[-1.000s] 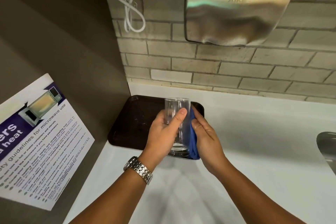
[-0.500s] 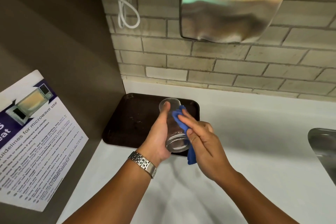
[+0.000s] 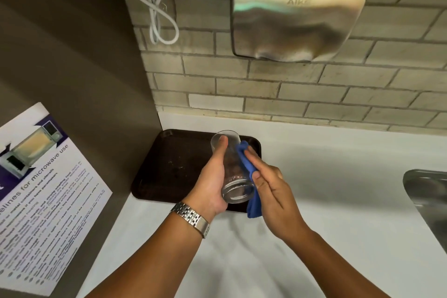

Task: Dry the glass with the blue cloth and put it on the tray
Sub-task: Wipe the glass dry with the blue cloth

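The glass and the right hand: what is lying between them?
In the head view, the blue cloth lies between the right hand and the glass, held against its side.

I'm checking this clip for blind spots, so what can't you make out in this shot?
All from the head view:
Right side of the glass: covered by the blue cloth and right hand.
Its left side: behind the left hand.
Any water on it: too fine to see.
Near right corner of the tray: behind the hands and cloth.
Small print on the poster: blurred, cut by the left edge.
The sink: cut by the right edge.
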`<act>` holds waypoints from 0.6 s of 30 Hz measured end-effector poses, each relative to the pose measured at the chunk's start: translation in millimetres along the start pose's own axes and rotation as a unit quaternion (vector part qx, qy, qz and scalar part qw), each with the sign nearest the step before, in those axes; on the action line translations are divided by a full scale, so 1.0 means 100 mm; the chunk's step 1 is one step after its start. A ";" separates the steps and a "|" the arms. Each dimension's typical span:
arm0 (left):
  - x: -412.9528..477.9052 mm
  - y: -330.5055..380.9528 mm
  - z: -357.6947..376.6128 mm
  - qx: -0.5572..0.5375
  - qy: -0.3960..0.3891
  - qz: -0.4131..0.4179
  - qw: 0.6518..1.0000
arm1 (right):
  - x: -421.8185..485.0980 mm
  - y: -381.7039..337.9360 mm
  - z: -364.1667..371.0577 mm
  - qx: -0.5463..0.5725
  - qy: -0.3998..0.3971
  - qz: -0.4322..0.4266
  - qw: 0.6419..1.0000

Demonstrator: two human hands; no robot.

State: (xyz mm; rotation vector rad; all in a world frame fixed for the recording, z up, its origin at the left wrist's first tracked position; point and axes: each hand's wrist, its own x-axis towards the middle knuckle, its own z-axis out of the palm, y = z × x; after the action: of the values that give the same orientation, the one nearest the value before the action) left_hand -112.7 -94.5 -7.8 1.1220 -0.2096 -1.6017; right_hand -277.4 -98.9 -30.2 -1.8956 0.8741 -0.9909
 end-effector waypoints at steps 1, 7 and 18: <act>0.01 -0.01 0.00 0.001 0.007 0.003 1.000 | 0.00 0.00 0.01 0.023 0.001 0.036 0.999; 0.04 -0.03 -0.01 -0.002 -0.010 -0.016 1.000 | -0.10 -0.01 0.03 -0.073 -0.010 -0.063 0.995; 0.03 -0.03 -0.01 0.005 -0.017 0.002 1.000 | -0.14 -0.03 0.06 -0.018 0.019 0.014 1.000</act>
State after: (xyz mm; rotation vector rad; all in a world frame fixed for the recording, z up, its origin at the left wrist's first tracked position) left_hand -113.7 -95.6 -11.8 1.1017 -0.2416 -1.6179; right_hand -277.9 -83.6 -33.9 -1.8942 0.9441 -1.0038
